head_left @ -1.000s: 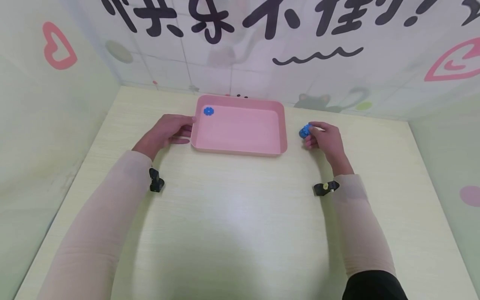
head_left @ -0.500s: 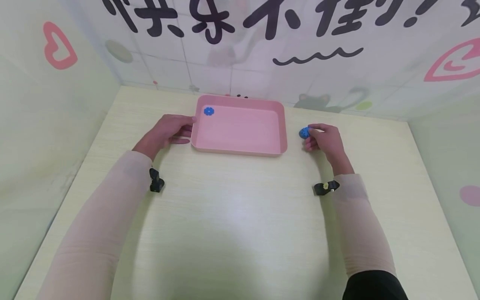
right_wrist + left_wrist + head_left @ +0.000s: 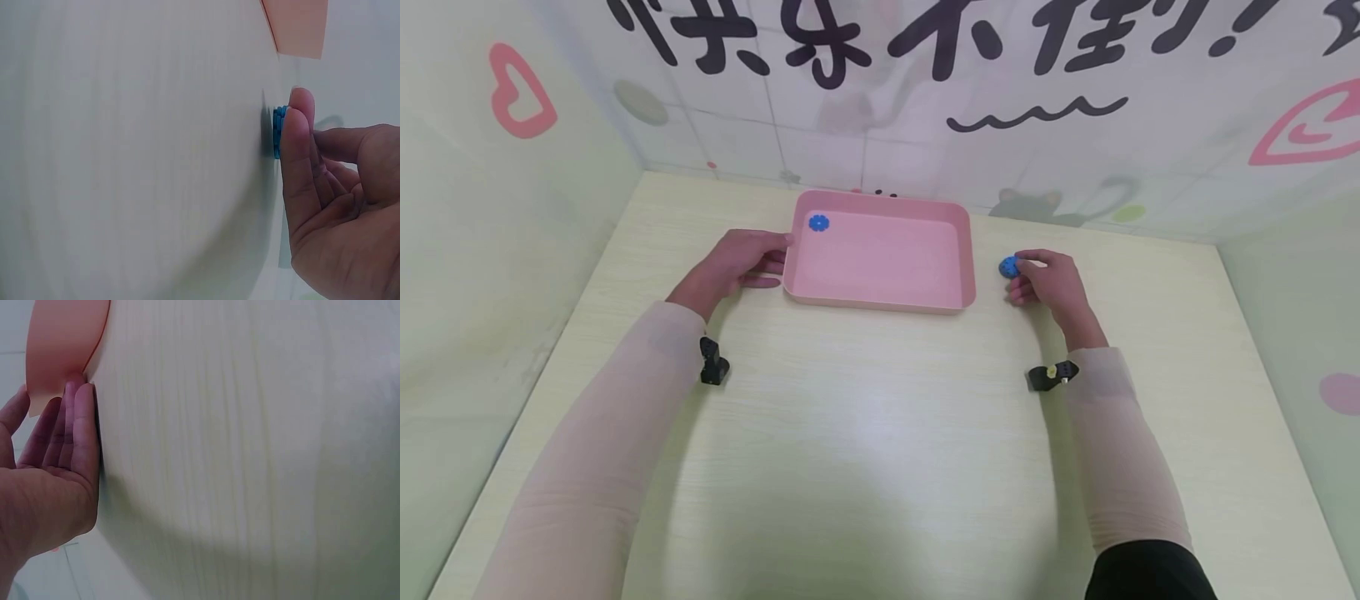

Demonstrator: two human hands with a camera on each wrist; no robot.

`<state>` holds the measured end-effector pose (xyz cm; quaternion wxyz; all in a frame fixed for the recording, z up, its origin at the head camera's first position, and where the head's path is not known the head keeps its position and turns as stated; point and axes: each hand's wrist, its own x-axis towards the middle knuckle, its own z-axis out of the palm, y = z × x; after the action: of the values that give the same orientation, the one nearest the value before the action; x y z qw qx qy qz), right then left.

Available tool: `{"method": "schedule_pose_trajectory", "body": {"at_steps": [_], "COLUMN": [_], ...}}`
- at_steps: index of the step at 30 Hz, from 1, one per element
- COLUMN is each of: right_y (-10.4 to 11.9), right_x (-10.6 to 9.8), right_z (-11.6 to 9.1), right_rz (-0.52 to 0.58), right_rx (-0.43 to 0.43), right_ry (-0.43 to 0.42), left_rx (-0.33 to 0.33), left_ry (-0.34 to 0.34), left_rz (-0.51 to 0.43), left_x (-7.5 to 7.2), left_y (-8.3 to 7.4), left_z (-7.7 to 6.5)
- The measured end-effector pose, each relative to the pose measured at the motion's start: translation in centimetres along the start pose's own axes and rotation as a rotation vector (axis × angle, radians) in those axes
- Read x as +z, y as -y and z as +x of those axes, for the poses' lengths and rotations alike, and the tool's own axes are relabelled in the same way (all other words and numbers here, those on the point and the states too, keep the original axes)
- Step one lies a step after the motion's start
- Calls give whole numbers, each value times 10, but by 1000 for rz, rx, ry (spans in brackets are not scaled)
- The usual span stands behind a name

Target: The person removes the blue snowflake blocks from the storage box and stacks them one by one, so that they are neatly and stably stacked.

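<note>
In the head view, my left hand (image 3: 737,258) is at the left end of a shallow pink tray (image 3: 880,306). Its fairly straight fingers lie against the outer wall and the thumb touches the rim, as the left wrist view also shows. Inside the tray, a small blue flower-shaped piece (image 3: 818,222) lies near the back left corner. My right hand (image 3: 1051,279) is right of the tray. It pinches a small blue round notched piece (image 3: 1008,267) close to the tabletop. Layered edges of this piece show in the right wrist view, and the fingers hide part of it.
The pale wood-grain table (image 3: 865,433) extends in front of the tray. A printed white backdrop (image 3: 880,142) rises just behind it, and pale green walls stand at both sides. Each sleeve carries a small black wrist camera.
In my right hand, the blue piece has turned and dropped slightly; its uneven outline now looks round. The left hand and the tray have stayed put.
</note>
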<state>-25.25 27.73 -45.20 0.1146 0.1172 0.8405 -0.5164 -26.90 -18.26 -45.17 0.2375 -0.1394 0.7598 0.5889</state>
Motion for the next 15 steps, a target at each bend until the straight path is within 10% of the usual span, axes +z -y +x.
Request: {"method": "schedule_pose_trajectory", "body": {"at_steps": [15], "right_y": [10], "right_x": [-9], "right_z": [2], "right_rz": [-20], "right_rx": [-35], "right_ry": [-18], "left_rx": [5], "left_ry": [3], "left_rz": [-4], "left_x": [-1], "left_y": [1], "left_z": [1]}}
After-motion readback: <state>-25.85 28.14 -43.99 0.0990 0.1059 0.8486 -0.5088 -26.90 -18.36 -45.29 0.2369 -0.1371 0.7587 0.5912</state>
